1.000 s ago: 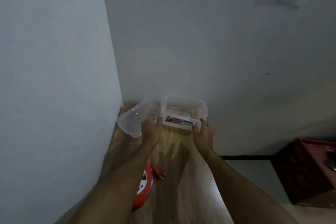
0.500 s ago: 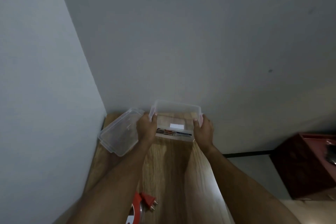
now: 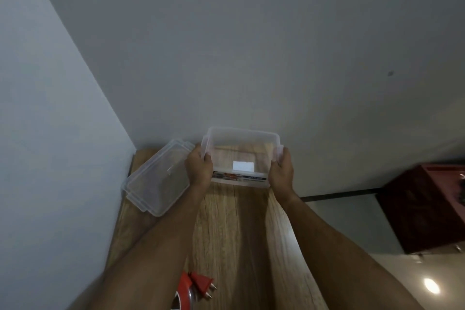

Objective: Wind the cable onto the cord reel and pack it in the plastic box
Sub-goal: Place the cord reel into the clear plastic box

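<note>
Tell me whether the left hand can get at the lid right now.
Probably not yet: the left hand grips the plastic box. The lid lies uncovered just beside it, so letting go would free the way.

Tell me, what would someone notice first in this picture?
Two hands, the left hand and right hand, grip the ends of a clear plastic box at the table's far end. Its lid lies left, and a red plug sits near.
</note>
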